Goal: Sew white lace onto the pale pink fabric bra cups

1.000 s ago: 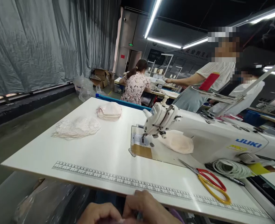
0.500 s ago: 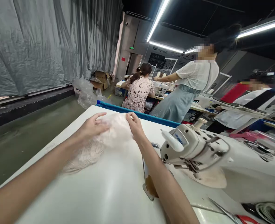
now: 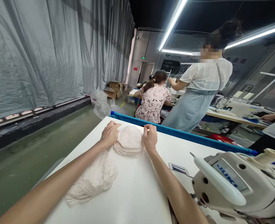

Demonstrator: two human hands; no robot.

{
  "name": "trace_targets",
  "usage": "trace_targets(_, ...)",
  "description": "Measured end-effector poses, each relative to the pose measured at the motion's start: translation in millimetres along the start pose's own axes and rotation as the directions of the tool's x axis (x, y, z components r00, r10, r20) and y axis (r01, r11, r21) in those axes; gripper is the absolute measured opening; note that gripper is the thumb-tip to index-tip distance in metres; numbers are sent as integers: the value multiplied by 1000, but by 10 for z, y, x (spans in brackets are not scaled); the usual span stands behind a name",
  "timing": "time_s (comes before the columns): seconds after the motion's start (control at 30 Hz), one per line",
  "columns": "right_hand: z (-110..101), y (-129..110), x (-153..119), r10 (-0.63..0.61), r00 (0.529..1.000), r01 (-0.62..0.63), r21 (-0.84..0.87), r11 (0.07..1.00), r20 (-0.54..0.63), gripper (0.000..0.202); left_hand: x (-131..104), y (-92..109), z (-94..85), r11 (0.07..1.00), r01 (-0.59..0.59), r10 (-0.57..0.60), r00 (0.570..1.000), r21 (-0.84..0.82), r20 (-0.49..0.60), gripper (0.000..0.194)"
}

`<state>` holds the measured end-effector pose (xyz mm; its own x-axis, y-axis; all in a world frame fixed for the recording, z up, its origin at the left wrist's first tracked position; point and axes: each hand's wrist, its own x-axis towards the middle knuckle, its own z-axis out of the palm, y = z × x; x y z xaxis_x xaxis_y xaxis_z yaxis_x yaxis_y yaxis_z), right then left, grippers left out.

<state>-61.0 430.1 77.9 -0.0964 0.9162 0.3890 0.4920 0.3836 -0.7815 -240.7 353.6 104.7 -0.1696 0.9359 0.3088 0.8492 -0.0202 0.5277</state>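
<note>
A small stack of pale, rounded fabric pieces [image 3: 129,138] lies on the white table in front of me. My left hand [image 3: 109,134] is at the stack's left edge, its fingers bent and closed on the fabric rim. On the opposite side my right hand [image 3: 150,137] is closed in a pinch at the right edge; the fingertips partly hide what they grip. Nearer to me, beside and partly behind my left forearm, lies a second pile of cream lace pieces [image 3: 96,177] with scalloped, holed edges.
A white JUKI sewing machine [image 3: 235,183] stands at the right, close to my right forearm. Blue cloth [image 3: 181,132] runs along the table's far edge. Beyond it are a seated person [image 3: 155,101] and a standing person [image 3: 198,93]. Plastic bags [image 3: 100,102] lie on the floor.
The pale fabric that was raised between my hands now lies flat on the stack. My hands have come down to its two sides. The view has turned to the right.
</note>
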Motion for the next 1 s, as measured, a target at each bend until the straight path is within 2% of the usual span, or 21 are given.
trace_targets(0.07,-59,-129,-242,-124,986,123,20,992,112,25,-264,5,-287,997,-71,69,996,23,48,21)
trace_targets(0.1,-69,-190,-386,-185,962,182,34,983,199,22,-423,0,-414,994,-109,106,990,23,93,21)
trace_targets(0.2,-28,-331,-839,-291,841,295,64,953,456,11,-940,-36,-641,982,-188,182,956,0,232,20)
trace_targets(0.27,20,-389,-1084,-271,800,304,28,952,535,16,-1250,-56,-654,978,-209,201,932,-5,302,23)
trace_targets(0.37,28,-452,-1281,-174,813,253,-68,965,555,12,-1573,-37,-571,977,-215,204,928,2,313,35)
trace_targets(0.4,6,-472,-1306,-143,821,232,-93,968,552,16,-1639,-13,-538,978,-210,200,934,0,296,38)
trace_targets(0.5,-106,-541,-1317,-91,847,185,-131,974,524,32,-1739,107,-446,982,-186,186,959,-19,214,41)
trace_targets(0.6,-194,-636,-1310,-98,866,166,-96,981,490,37,-1743,248,-356,987,-154,159,980,-49,122,35)
trace_targets(0.67,-213,-705,-1310,-117,860,149,-25,988,497,38,-1720,306,-308,989,-104,111,992,-105,67,28)
trace_targets(0.77,-212,-766,-1316,-140,820,90,117,989,555,36,-1675,301,-293,967,-8,11,1000,-253,9,13)
trace_targets(0.87,-203,-731,-1330,-157,789,28,220,975,595,34,-1640,216,-335,887,90,-85,996,-454,31,20)
trace_targets(1.0,-160,-629,-1377,-163,803,2,271,963,573,21,-1638,113,-381,705,209,-182,977,-678,112,38)
